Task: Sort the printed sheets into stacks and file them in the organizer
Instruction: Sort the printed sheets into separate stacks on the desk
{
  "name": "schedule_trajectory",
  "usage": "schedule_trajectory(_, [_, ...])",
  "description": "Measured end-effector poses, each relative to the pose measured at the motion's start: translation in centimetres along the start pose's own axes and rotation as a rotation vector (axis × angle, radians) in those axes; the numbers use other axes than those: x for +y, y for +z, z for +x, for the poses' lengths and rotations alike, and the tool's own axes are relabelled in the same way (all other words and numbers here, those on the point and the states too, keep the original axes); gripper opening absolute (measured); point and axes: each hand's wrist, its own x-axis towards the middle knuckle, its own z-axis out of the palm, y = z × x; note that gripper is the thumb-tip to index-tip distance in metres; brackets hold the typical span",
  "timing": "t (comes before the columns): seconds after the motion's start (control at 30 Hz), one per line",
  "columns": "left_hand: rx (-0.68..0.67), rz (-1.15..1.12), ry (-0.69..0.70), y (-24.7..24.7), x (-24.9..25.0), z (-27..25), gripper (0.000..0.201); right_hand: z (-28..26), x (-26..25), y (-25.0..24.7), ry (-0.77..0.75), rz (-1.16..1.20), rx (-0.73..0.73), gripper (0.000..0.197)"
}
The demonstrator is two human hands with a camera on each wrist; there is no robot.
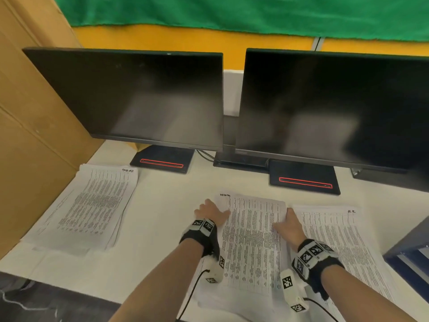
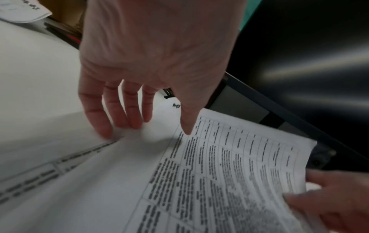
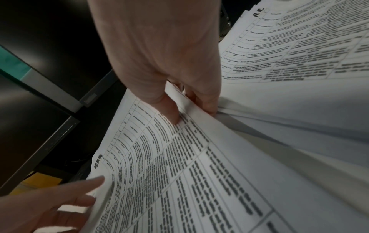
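Note:
Three stacks of printed table sheets lie on the white desk: a left stack [image 1: 88, 205], a middle stack [image 1: 251, 242] with a handwritten top corner, and a right stack [image 1: 343, 247] marked "H.R.". My left hand [image 1: 216, 210] holds the middle stack's left edge. In the left wrist view, that hand [image 2: 147, 130] has its thumb on the top sheet [image 2: 229, 165] and its fingers [image 2: 111, 119] at the margin. My right hand [image 1: 284, 219] pinches the stack's right edge. The right wrist view shows this hand [image 3: 191, 113] with the thumb on top and its fingers under the raised sheets [image 3: 179, 165].
Two dark monitors [image 1: 139, 98] [image 1: 336, 108] on black stands [image 1: 162, 162] close off the back of the desk. A cardboard wall [image 1: 30, 135] borders the left side. A dark blue organizer [image 1: 408, 247] sits at the right edge, next to the right stack.

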Motion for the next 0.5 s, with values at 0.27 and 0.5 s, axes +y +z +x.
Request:
schedule_trajectory(0.27, [0.049, 0.053, -0.104, 1.2, 0.2, 0.3, 0.085, -0.5, 0.2, 0.3, 0.018, 0.119, 0.007, 0.032])
schedule_trajectory(0.5, [0.029, -0.233, -0.183, 0.8, -0.6, 1.1, 0.077, -0.8, 0.8, 0.0, 0.027, 0.216, 0.040, 0.040])
